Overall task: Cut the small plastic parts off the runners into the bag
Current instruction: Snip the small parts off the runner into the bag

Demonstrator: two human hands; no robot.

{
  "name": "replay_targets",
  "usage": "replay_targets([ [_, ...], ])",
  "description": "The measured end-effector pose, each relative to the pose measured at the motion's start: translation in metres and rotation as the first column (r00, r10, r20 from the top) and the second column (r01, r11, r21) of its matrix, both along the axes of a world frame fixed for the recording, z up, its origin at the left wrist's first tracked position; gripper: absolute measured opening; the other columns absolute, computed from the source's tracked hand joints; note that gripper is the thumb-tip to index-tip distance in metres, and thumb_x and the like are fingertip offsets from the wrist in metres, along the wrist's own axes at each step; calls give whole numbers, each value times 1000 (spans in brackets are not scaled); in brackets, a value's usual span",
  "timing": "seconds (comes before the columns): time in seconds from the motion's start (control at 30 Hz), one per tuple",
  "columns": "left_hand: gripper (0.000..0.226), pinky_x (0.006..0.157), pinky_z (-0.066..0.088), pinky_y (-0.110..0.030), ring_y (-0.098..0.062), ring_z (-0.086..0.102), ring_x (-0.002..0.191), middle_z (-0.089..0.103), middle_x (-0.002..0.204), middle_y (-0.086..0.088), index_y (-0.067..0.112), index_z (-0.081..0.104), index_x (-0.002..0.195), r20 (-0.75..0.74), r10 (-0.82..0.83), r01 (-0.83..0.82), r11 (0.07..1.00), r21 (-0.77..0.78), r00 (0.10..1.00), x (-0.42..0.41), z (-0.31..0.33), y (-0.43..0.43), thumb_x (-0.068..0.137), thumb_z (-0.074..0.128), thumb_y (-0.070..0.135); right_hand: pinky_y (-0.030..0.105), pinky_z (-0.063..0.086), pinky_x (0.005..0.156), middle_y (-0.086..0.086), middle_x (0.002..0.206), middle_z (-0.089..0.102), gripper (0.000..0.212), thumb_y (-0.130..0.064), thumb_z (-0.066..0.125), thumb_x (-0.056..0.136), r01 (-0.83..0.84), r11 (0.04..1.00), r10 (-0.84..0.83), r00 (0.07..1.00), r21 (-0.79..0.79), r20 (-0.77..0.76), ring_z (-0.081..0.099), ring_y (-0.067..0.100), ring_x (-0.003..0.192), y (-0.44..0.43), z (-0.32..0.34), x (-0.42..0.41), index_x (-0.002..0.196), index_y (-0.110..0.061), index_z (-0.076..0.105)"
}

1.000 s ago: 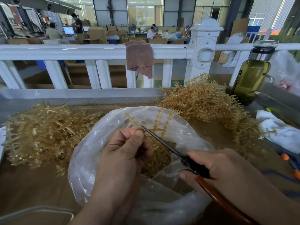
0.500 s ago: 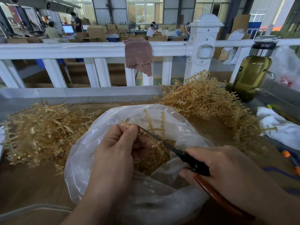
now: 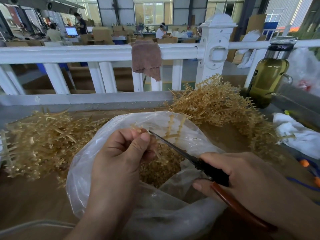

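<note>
My left hand [image 3: 121,153] pinches a tan plastic runner [image 3: 173,129] over the mouth of a clear plastic bag [image 3: 90,170]. Two branches of the runner stand up behind my fingers. My right hand [image 3: 242,174] grips scissors [image 3: 204,163] with a black pivot and red-brown handles. Their closed blade tip reaches my left fingertips at the runner. Loose tan cut parts [image 3: 159,170] fill the bottom of the bag.
A heap of tan runners [image 3: 41,141] lies left of the bag, another heap [image 3: 221,108] behind it at right. A glass bottle of yellow-green liquid [image 3: 266,78] stands at the far right by a white railing [image 3: 86,52] with a brown cloth [image 3: 147,59]. White cloth [image 3: 297,135] lies at right.
My left hand has turned the runner a little and the branches sit further right. The scissors' tip has stayed at my left fingertips. The view has shifted slightly.
</note>
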State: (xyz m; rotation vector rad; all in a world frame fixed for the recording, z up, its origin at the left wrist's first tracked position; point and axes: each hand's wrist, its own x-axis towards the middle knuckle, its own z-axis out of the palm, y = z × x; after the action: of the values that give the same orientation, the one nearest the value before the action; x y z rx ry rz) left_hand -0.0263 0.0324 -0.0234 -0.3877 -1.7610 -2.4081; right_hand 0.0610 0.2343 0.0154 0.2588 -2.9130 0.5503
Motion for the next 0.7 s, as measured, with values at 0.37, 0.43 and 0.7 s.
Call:
replay_targets([
  [0.37, 13, 73, 53, -36, -16, 72, 76, 76, 79, -1, 29, 70, 70, -3, 44, -44, 999, -23, 999, 3, 1, -1, 76, 81, 33, 21, 42, 60, -20, 67, 54, 43, -74, 42, 77, -25, 999, 26, 998, 23, -50, 56, 3, 70, 0, -2, 2, 87, -35, 55],
  [0.43, 13, 73, 53, -36, -17, 72, 76, 76, 79, -2, 29, 71, 70, -4, 51, -51, 998, -27, 999, 3, 2, -1, 75, 79, 38, 22, 41, 57, -18, 66, 55, 43, -73, 42, 78, -29, 999, 30, 998, 32, -56, 55, 3, 67, -1, -2, 1, 86, -34, 56],
  [0.7, 11, 75, 54, -37, -21, 73, 79, 76, 81, -4, 28, 71, 71, -2, 56, -56, 997, -44, 998, 3, 3, 0, 74, 74, 38, 25, 43, 57, -14, 67, 58, 49, -72, 38, 76, 1, 999, 2, 998, 34, -65, 56, 6, 66, -6, -2, 2, 87, -30, 61],
])
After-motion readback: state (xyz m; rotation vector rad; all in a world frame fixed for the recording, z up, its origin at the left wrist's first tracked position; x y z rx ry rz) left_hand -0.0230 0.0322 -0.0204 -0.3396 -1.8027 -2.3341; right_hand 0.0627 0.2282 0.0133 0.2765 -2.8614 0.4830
